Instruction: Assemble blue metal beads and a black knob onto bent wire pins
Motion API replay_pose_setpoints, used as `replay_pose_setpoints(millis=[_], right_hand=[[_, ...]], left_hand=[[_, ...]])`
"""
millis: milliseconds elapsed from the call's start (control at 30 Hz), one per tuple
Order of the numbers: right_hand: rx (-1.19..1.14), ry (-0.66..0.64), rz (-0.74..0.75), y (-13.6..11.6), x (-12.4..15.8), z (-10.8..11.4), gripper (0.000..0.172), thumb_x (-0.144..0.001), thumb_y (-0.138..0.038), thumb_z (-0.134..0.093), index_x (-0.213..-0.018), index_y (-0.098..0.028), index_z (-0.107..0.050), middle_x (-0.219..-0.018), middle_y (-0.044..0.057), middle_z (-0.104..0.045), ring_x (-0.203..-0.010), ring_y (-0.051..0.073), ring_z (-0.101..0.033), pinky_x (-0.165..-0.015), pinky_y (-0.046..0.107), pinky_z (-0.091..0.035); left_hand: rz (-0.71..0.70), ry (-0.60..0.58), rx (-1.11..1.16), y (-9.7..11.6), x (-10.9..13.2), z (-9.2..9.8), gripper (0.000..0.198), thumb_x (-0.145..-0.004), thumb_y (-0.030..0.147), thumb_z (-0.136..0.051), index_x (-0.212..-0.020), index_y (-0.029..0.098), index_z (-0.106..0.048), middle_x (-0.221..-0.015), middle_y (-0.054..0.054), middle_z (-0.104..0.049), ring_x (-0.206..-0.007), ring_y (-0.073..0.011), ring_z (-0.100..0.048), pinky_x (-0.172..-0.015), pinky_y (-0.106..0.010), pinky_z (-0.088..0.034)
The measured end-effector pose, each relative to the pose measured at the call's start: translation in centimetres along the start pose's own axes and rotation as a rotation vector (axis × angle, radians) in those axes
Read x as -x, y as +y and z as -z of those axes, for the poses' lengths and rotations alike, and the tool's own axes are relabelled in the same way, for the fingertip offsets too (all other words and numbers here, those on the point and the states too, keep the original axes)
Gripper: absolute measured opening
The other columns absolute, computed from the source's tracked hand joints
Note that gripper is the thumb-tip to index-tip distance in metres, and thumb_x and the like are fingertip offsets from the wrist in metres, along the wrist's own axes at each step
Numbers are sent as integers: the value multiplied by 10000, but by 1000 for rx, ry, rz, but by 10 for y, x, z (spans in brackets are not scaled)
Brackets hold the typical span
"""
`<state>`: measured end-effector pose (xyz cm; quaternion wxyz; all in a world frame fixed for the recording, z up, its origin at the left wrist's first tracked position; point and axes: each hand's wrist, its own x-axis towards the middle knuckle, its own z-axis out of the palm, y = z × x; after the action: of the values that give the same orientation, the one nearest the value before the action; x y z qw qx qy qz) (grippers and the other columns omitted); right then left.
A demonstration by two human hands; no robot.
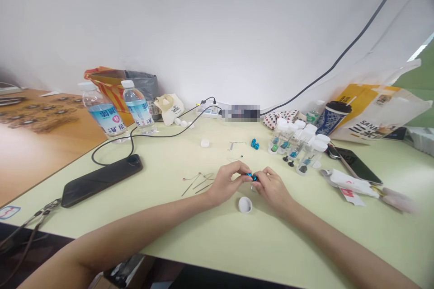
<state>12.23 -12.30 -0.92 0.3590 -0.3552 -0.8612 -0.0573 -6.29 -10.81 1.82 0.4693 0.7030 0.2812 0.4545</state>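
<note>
Pinch grip, two-handed: my left hand [230, 183] and right hand [271, 188], fingertips brought together on a small blue piece [255, 179], glossy, with darker parts. Location: between the two sets of fingertips, above the green tabletop [203, 246], just beyond a small white cap [245, 205] with its hollow side showing. Count in grip: one piece or two touching, I cannot tell; my fingers cover much of it.

Handling, as I judge it: light, stiff, likely hard-shelled; smooth and rounded, hence apt to slip or roll under an off-centre squeeze. Fragility: uncertain. Recommended hold: thumb and forefinger pads on opposite sides, at the widest part, pressing gently.

Like items: a cluster of blue balls [255, 144], farther back, near clear tubes [307, 159] with white lids. Beside my left hand: thin rods [197, 184], probably fiddly to lift.
</note>
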Motion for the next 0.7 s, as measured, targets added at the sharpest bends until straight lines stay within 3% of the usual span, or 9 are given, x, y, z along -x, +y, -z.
replay_pose_setpoints(millis=[267, 400, 533, 700], right_hand=[[-194, -17, -199, -2, -4, 8, 369, -970, -445, -364, -716, -223, -515, -570, 2, -593, -576, 157, -478, -645, 305, -382], [-329, 47, -397, 3, -5, 18, 301, -962, -438, -385, -870, -217, -568, -670, 9, -595, -635, 154, -521, -626, 287, -400], [-520, 134, -575, 16, -9, 23, 335, -977, -454, -310, -996, -201, -529, -683, -8, -510, -546, 120, -486, -545, 261, -408], [-798, -47, -600, 27, -13, 25, 385, -916, -499, -452, -1017, -168, -620, -705, 9, -529, -526, 106, -477, -497, 250, -415]], left_hand=[[-2, -35, 26, -6, -3, 2, 170, -872, 310, -565, -937, 154, -582, -919, -54, -596, -879, -141, -578, -846, -289, -444], [23, -163, 112, -7, -6, 4, 203, -943, 372, -410, -1017, 185, -436, -917, -27, -524, -771, -110, -593, -781, -295, -469], [70, -330, 169, -4, -9, 4, 228, -935, 402, -414, -1029, 202, -356, -881, -14, -516, -664, -94, -568, -698, -290, -474], [150, -447, 143, -1, -12, 7, 217, -901, 343, -509, -1008, 197, -388, -925, -50, -591, -791, -115, -574, -761, -285, -444]])
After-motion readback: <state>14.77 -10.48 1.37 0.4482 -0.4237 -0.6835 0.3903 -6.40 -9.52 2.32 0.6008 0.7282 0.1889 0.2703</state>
